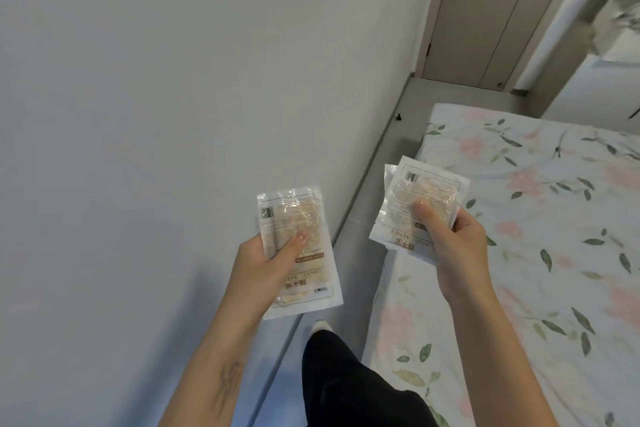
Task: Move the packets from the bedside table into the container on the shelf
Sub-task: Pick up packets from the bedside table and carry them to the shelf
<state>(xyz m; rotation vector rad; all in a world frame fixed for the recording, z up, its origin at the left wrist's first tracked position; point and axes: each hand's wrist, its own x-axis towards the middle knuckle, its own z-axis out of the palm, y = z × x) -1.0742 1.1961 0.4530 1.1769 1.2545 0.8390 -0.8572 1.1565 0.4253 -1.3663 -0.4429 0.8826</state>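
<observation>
Left hand: the left hand (263, 263) sits just left of the frame's centre, raised in front of the wall, its thumb pressed across the face of a packet and its fingers curled behind it.
Left packet: the left packet (301, 253) is a white-edged clear sachet with a pale filling, a barcode near its upper left corner and printed lettering that reads upside down from this view; it stands roughly upright, its lower end reaching below the hand.
Right hand: the right hand (450, 239) is right of centre, over the near edge of the bed, thumb on top and fingers wrapped under a small stack.
Right packets: the right packets (422, 198) are at least two of the same kind, fanned slightly so that a second edge shows at the upper left behind the front one; how many lie in the stack I cannot tell.
Spacing: the two handfuls are apart, with the grey floor strip showing between them.
Bed: the bed (540, 253) fills the right side of the frame, covered with a pale sheet printed with pink flowers and green leaves.
Wall: the wall (156, 80) is plain and light grey across the left half.
Floor: the floor (388, 156) is a narrow grey strip between wall and bed.
Door: the door (485, 10) is beige, upper right.
Leg: a dark trouser leg (349, 385) and a pale shoe tip (320, 325) show at bottom centre.
</observation>
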